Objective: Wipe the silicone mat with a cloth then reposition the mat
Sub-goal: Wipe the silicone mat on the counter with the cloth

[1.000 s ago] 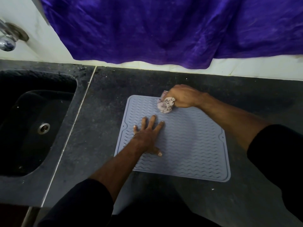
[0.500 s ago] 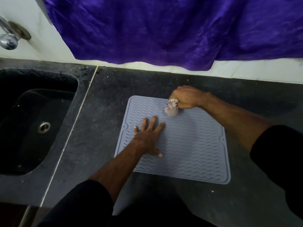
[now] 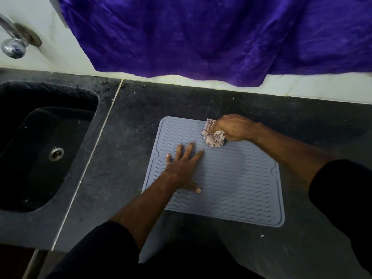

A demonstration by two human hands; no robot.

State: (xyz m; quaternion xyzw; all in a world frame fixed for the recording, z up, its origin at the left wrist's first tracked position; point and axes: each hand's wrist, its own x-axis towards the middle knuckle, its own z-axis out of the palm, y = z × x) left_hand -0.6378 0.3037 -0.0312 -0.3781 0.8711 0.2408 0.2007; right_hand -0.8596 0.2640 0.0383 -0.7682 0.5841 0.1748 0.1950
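- Grey ribbed silicone mat (image 3: 231, 184) lies flat on the dark stone desk (image 3: 130, 158).
- Left hand (image 3: 182, 168) presses it, fingers spread straight.
- Right hand (image 3: 231, 127) grips a crumpled, seemingly checked pale cloth (image 3: 214, 137) at the mat's far edge.

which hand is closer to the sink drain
Left. The left hand presses flat on the silicone mat, on the side toward the sink drain. The right hand grips the cloth farther away.
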